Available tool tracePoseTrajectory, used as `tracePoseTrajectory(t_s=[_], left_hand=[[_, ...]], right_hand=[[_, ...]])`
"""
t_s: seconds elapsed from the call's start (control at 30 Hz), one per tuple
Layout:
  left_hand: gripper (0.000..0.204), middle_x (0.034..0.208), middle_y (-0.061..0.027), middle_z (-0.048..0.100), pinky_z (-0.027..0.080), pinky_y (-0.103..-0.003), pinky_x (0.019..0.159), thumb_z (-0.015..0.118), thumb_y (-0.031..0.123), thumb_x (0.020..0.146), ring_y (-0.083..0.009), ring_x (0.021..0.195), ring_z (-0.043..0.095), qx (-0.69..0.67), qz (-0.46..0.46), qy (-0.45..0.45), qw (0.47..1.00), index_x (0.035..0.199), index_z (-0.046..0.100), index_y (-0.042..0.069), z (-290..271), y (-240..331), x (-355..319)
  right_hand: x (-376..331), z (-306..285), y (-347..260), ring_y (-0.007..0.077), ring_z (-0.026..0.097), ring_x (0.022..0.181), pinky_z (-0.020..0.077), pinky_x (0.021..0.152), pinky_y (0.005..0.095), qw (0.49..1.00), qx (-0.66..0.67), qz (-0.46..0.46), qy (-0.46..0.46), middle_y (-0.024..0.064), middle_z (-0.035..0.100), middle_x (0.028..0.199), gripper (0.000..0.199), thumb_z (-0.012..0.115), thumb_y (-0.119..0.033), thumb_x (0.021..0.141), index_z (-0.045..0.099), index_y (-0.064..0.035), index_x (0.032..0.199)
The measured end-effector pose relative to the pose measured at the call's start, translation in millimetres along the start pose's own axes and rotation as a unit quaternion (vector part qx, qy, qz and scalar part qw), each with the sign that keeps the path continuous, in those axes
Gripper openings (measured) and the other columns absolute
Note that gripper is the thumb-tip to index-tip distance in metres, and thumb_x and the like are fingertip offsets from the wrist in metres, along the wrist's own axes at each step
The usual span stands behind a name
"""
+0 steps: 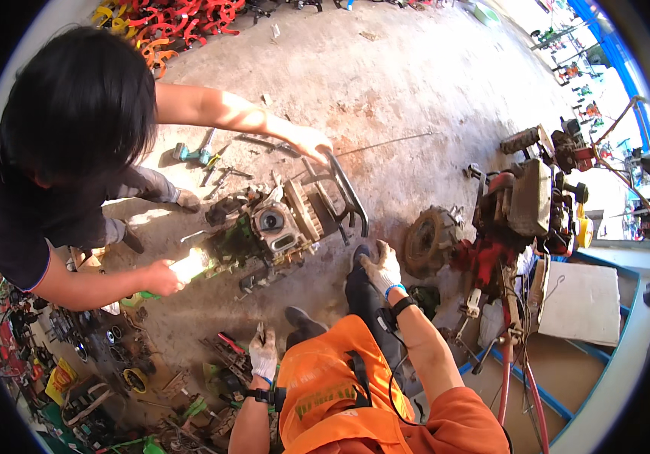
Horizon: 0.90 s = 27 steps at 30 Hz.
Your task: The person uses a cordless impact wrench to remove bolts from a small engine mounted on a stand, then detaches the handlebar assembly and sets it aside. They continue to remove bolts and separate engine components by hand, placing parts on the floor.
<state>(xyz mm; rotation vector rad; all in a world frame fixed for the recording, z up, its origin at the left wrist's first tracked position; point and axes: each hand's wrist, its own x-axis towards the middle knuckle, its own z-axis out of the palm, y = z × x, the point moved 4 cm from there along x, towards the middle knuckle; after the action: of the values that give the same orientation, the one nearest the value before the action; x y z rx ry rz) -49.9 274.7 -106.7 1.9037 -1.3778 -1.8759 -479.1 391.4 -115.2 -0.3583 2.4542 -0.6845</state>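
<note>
Gloved left hand [263, 357] — perhaps pliers [266, 333], engine [289, 221]

Orange apron [314, 374] — rust-orange short sleeve [465, 425], white gloves [382, 272], black wristbands [404, 304] — thin black cable [391, 384], dark trousers [363, 293].

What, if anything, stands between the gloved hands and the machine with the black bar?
For the left hand, nothing visible: only concrete floor shows between it and the machine. For the right hand, the person's right shoe shows on the machine's side; whether it blocks the way, I cannot tell.
</note>
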Motion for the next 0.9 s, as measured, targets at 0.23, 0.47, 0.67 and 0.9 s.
tracePoseTrajectory(t_s=[0.23,0.47,0.67,0.9], left_hand=[[0.035,0.088,-0.0048,0.064,0.045,-0.03,0.068,0.061,0.028,0.113,-0.0109,0.077,0.053,-0.125,0.065,0.01,0.99,0.092,0.058,0.0,75.5,35.5,12.7],[0.031,0.074,0.0011,0.056,0.046,-0.033,0.06,0.063,0.035,0.111,-0.0119,0.067,0.054,-0.115,0.05,0.105,0.986,0.096,0.059,0.008,162.7,92.5,38.4],[0.027,0.102,-0.0082,0.066,0.053,-0.035,0.067,0.062,0.032,0.111,-0.0179,0.079,0.065,-0.319,0.137,0.19,0.918,0.114,0.063,0.005,186.1,77.6,33.9],[0.036,0.098,-0.008,0.069,0.054,-0.031,0.061,0.055,0.039,0.114,-0.0184,0.077,0.067,-0.774,0.109,0.048,0.622,0.123,0.064,0.005,130.6,24.6,79.0]], right_hand=[[140.9,28.6,-53.2,0.0373,0.058,0.142,0.0473,0.119,0.0448,0.982,0.036,-0.078,-0.17,0.0243,0.058,0.155,0.1,0.09,-0.047,0.084,0.044,-0.0016,0.161],[136.1,69.4,-136.1,0.0389,0.071,0.113,0.0581,0.098,0.0474,0.867,-0.173,-0.421,-0.206,0.0199,0.074,0.118,0.058,0.078,-0.048,0.085,0.073,-0.0032,0.121],[84.5,106.7,-164.9,0.0446,0.068,0.111,0.0489,0.108,0.0544,0.802,-0.123,-0.43,-0.395,0.0284,0.071,0.114,0.065,0.067,-0.049,0.1,0.059,0.0078,0.132],[15.0,149.6,-242.8,0.0427,0.075,0.095,0.0517,0.097,0.0516,0.719,-0.131,-0.45,-0.513,0.0237,0.077,0.093,0.062,0.048,-0.054,0.11,0.064,0.0036,0.127]])
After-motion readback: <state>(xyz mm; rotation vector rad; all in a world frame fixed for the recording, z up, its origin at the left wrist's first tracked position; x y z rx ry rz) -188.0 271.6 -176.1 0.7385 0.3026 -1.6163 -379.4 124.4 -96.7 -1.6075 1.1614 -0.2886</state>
